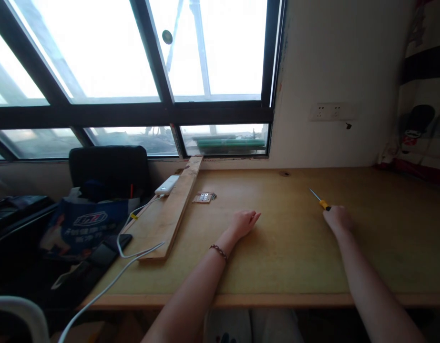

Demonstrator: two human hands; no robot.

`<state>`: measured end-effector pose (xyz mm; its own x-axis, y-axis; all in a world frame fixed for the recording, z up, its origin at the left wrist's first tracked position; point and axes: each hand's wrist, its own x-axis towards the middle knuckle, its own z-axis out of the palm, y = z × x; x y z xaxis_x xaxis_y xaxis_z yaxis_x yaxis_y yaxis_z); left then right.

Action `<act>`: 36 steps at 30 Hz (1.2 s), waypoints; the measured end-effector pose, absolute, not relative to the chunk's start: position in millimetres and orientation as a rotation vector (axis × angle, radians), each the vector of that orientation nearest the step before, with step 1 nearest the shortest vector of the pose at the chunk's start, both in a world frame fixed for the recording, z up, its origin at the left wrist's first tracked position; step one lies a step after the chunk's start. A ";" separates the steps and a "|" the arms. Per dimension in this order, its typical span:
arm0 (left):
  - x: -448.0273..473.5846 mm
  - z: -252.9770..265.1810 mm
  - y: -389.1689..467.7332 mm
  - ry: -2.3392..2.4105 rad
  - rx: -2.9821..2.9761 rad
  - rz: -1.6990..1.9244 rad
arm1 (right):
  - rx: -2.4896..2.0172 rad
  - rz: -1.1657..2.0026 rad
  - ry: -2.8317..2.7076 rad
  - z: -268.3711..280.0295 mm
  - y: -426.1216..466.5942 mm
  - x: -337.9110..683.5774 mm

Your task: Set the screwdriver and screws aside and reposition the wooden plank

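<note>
On the tabletop (294,247), the right hand (337,219) hides most of a screwdriver (322,201), fingers clamped around its handle. Only a yellow stub and thin metal shaft show, pointing toward the wall. Left hand (244,223) rests flat, fingers loosely together, near small hinges (204,196) too tiny to make out clearly.

Wooden plank (175,209), white charger (167,185), blue bag (84,224).

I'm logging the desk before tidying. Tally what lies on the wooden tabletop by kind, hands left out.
Yellow-handled screwdriver, in the right hand: 1
Long wooden plank: 1
White power strip with cable: 1
Small cluster of metal hinges: 1
Total: 4
</note>
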<state>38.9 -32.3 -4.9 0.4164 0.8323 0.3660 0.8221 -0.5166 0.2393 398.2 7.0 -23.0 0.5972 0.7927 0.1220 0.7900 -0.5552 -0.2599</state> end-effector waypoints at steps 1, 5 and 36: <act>38.9 -4.6 -32.5 1.534 2.623 0.699 | -2.540 0.002 -1.298 -24.6 7.8 399.2; 38.5 -5.6 -32.3 1.545 2.623 0.707 | -2.546 -0.062 -1.297 -28.7 8.8 401.1; 37.5 -6.8 -29.3 1.651 2.534 0.615 | -2.517 -0.001 -1.180 0.7 -11.1 378.4</act>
